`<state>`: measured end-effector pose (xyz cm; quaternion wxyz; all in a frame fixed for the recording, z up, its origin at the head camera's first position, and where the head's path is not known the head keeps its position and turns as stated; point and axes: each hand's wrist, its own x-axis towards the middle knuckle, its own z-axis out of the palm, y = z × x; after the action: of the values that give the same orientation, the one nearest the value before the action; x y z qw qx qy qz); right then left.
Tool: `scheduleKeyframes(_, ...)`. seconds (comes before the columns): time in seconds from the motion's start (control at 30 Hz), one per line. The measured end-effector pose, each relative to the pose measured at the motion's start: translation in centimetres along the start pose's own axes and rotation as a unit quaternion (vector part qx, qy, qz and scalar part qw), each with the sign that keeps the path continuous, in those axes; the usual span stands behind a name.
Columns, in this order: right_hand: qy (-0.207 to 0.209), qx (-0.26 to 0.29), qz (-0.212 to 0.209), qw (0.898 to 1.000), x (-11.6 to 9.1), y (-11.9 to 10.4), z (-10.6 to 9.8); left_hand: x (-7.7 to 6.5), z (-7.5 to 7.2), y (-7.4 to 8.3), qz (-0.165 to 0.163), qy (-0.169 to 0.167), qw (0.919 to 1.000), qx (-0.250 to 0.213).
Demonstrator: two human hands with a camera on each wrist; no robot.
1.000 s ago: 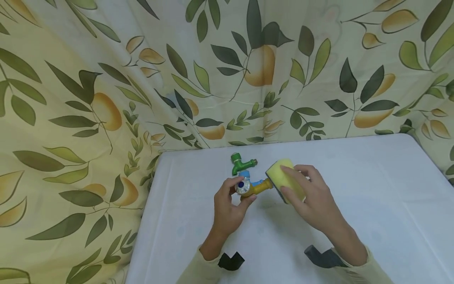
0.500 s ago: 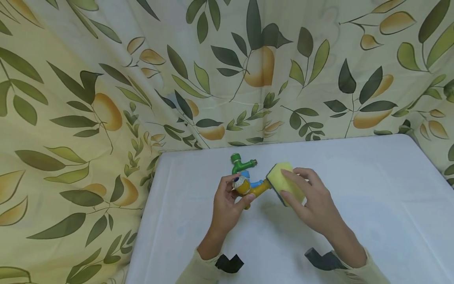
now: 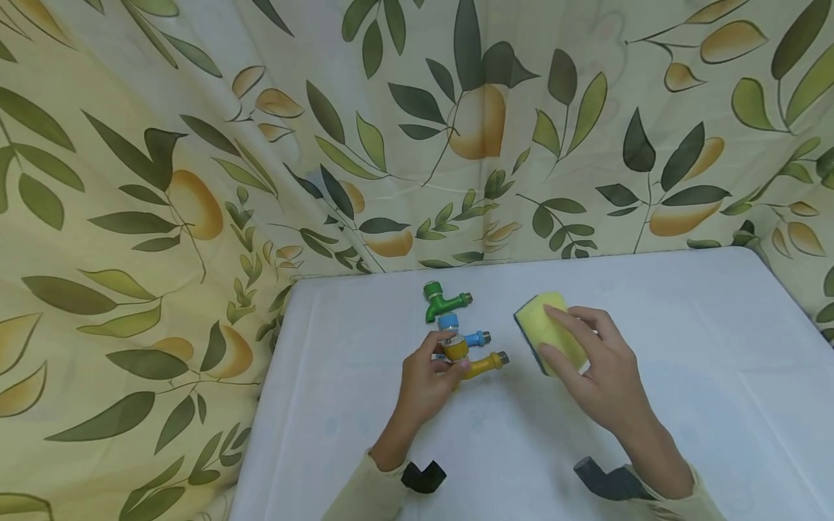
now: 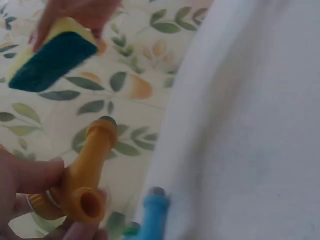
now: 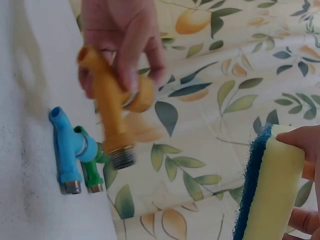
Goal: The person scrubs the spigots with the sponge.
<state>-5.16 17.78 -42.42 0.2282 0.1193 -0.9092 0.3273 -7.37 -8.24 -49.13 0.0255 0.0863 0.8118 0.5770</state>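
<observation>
My left hand (image 3: pixel 426 380) grips a yellow tap (image 3: pixel 487 364) by its body and knob, with the threaded end pointing right. The right wrist view shows that tap (image 5: pixel 111 107) held above the table, its metal thread bare. In my right hand (image 3: pixel 602 369) is a yellow sponge (image 3: pixel 549 329) with a dark blue-green scouring side facing the tap. A gap separates sponge and tap. A blue tap (image 3: pixel 478 338) lies just behind the held one, partly hidden by it and my fingers. Behind that rests a green tap (image 3: pixel 446 304).
All this is over a white-covered table (image 3: pixel 684 347). Its far edge meets a curtain (image 3: pixel 417 145) printed with leaves and fruit. Dark angular pieces (image 3: pixel 423 477) sit at both wrists by the sleeves.
The sponge was against the tap's threaded end; my right hand has drawn it away to the right. My left hand has turned the yellow tap and lowered it slightly, uncovering more of the blue tap.
</observation>
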Motion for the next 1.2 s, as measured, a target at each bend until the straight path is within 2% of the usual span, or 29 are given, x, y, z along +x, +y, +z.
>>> scheduleKeyframes(0.1, -0.003, 0.002, 0.003, 1.000, -0.1, 0.0, 0.0, 0.4, 0.6, -1.1, -0.004, 0.006, 0.9981, 0.061)
scheduleKeyframes(0.2, -0.004, 0.007, 0.003, 1.000, -0.2, 0.1, 0.1, 0.7, 1.0, -1.9, -0.005, 0.000, 0.9949, 0.101)
scheduleKeyframes(0.43, -0.004, 0.009, 0.003, 1.000, -0.4, 0.4, 0.3, 0.8, 2.0, -2.4, -0.023, -0.032, 0.9881, 0.149)
scheduleKeyframes(0.8, 0.002, 0.015, -0.005, 1.000, -0.4, 0.6, 0.4, 1.4, 2.4, -3.1, -0.016, -0.013, 0.9823, 0.186)
scheduleKeyframes(1.03, -0.001, 0.015, 0.000, 1.000, -0.6, 0.6, 0.3, 1.5, 2.5, -3.4, -0.003, -0.015, 0.9746, 0.223)
scheduleKeyframes(1.2, -0.003, 0.019, 0.000, 1.000, -0.6, 0.5, 0.3, 1.5, 2.4, -3.4, 0.012, -0.003, 0.9665, 0.256)
